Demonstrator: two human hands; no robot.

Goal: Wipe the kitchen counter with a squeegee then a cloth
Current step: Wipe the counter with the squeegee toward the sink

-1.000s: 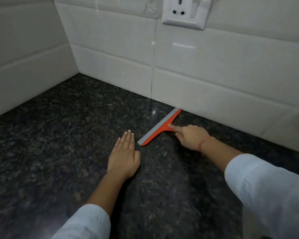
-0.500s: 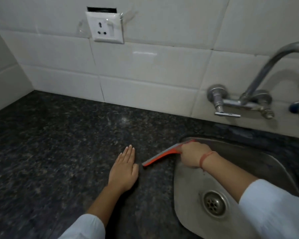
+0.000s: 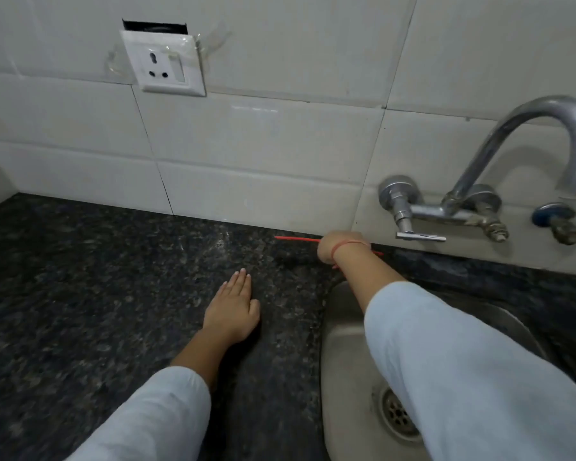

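Along the foot of the wall (image 3: pixel 246 168), the squeegee (image 3: pixel 293 239) is gripped in the curled fingers of the right hand (image 3: pixel 338 248); nearer, the left hand (image 3: pixel 233 311) is laid flat on the counter (image 3: pixel 97 277), fingers straight. Squeegeeing is judged unfinished; the cloth pass is left

A white socket (image 3: pixel 163 64), seemingly taped, sits on the tiled wall (image 3: pixel 280 144); a steel tap (image 3: pixel 546 106) arches over the sink (image 3: pixel 343 344).
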